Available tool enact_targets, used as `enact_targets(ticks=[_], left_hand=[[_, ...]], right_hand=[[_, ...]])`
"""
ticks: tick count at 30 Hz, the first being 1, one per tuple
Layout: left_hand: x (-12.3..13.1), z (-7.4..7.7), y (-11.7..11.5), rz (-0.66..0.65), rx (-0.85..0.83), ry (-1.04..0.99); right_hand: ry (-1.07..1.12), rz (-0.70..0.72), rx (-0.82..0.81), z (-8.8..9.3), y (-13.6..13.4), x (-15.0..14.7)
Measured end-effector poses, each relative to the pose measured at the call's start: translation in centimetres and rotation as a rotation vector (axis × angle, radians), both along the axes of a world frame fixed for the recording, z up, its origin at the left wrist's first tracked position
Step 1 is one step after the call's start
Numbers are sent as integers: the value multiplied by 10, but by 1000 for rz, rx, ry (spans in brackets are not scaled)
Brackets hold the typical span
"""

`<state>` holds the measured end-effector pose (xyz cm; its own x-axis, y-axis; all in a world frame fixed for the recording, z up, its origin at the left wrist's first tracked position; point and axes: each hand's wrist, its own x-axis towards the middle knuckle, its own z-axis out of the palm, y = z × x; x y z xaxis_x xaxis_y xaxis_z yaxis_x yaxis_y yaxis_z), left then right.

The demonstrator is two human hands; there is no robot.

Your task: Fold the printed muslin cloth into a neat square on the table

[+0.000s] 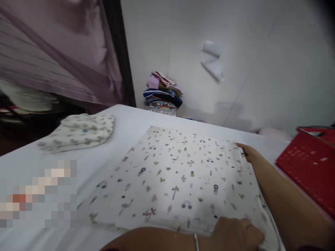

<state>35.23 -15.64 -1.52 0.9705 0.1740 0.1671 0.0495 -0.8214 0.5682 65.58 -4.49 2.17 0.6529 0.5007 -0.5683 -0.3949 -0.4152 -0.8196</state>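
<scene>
A white cloth (180, 167) printed with small palms, rainbows and flamingos lies spread in a folded, flat rectangle. My left hand (238, 230), with a bangle at its wrist, reaches across from below and is closed on the cloth's near right corner. At the far right corner my right hand (247, 151) grips the cloth's edge, its fingers partly hidden. Layers of fabric show along the right side between the two hands. To the left lies a second, bunched cloth (83, 130) with a grey-green pattern.
Both cloths lie on a white-covered surface (131, 116). A red bag or box (311, 164) with a handle stands at the right. Behind are a stack of folded fabrics (163, 94), a pale wall (183, 35) and a pinkish curtain (65, 42). A patch at left is pixelated.
</scene>
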Motion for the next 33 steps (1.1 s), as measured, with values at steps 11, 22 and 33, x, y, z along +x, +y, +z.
enact_targets(ticks=[11,22,33], left_hand=[[-92,55,44,211,-498,-124],[-224,31,93,711,-893,-291],[-315,3,132,882,-1002,-368]], right_hand=[[-75,63,193,82,40,-59],[-319,282,312,107,168,-184],[-404,514,176,46,273,-307]])
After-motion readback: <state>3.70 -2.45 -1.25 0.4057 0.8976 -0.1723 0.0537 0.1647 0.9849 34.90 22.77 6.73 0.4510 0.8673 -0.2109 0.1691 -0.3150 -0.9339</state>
